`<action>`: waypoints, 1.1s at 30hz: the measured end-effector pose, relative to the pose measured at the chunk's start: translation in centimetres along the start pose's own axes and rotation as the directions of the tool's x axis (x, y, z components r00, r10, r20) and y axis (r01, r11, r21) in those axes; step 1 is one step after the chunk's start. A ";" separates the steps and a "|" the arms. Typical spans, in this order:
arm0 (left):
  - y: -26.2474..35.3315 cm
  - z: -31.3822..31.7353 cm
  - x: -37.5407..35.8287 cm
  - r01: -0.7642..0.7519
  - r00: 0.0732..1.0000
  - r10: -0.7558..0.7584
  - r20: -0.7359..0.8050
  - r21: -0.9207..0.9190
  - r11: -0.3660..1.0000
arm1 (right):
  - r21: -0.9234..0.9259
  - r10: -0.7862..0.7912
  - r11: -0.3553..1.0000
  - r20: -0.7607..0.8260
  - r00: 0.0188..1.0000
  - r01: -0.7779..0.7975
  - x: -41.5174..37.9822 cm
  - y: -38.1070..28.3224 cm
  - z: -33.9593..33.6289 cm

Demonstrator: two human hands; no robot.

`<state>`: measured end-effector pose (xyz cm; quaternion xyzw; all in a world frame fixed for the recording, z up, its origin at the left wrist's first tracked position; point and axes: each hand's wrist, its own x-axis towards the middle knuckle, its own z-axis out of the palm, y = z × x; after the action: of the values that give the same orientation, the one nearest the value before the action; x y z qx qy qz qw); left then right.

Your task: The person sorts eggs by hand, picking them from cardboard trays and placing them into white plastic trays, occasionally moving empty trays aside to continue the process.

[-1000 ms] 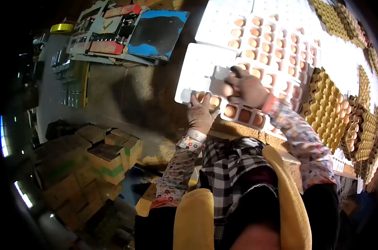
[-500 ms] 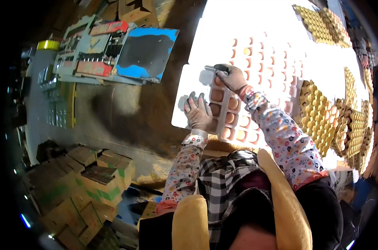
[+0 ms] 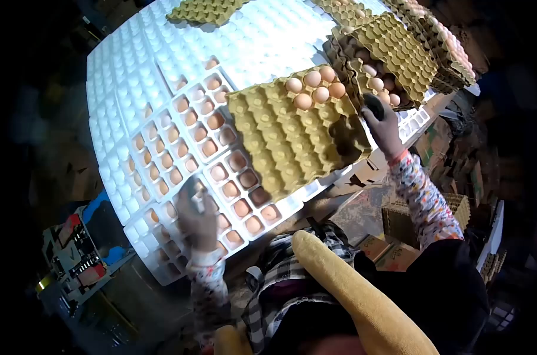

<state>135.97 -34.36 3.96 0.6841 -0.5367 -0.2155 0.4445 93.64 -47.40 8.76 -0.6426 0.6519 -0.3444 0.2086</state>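
My right hand [image 3: 382,121], in a thin glove with dark fingertips, reaches to the near edge of a pulp egg tray [image 3: 358,89] holding several eggs. Its fingers are slightly bent, just short of a brown egg [image 3: 395,100], and no egg shows in them. My left hand [image 3: 197,216] is smeared by motion above the white moulded egg tray [image 3: 289,207], whose near cups hold brown eggs [image 3: 230,189]. Whether it holds anything cannot be made out. Between my hands lies a pulp tray [image 3: 280,142] with several eggs at its far end.
More pulp trays [image 3: 392,47] are stacked at the right, some with eggs. Another pulp tray [image 3: 203,12] lies at the far side of the white trays. A machine with red and blue parts [image 3: 82,254] stands at the left. Cardboard boxes [image 3: 392,254] are below right.
My view has swung to the right. My right hand has left the white tray's cups and reached to the pulp trays. My left hand, spread flat before, is now blurred above the white tray.
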 end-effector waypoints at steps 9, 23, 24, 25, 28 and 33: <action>14.1 23.5 11.4 -0.350 0.785 0.125 0.606 0.268 0.898 | -0.096 -0.447 0.807 0.545 0.709 0.582 11.4 4.0 1.4; 13.1 24.1 17.6 0.250 0.813 -0.230 0.536 0.035 0.968 | -0.100 -0.250 0.890 0.708 0.660 0.444 17.6 2.9 2.4; 15.1 23.7 17.2 0.494 0.822 -0.315 0.474 -0.320 0.808 | 0.054 -0.446 0.872 0.500 0.743 0.487 16.5 3.4 1.6; 16.1 22.7 17.6 0.546 0.784 -0.297 0.545 -0.378 0.748 | 0.419 -0.407 0.883 0.454 0.792 0.213 15.6 3.6 0.3; 15.9 24.6 19.4 -0.052 0.787 -0.008 0.617 0.078 0.996 | 0.669 -0.107 0.534 0.660 0.743 -0.517 14.2 2.4 -3.1; 20.0 27.8 20.0 -0.559 0.663 -0.092 0.743 0.574 0.598 | 0.582 -0.239 0.771 0.641 0.730 -0.259 12.5 3.3 -2.9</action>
<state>110.24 -63.95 10.13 0.5805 -0.7942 -0.1448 -0.1062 88.13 -59.33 10.47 -0.6090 0.3752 -0.2814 0.6397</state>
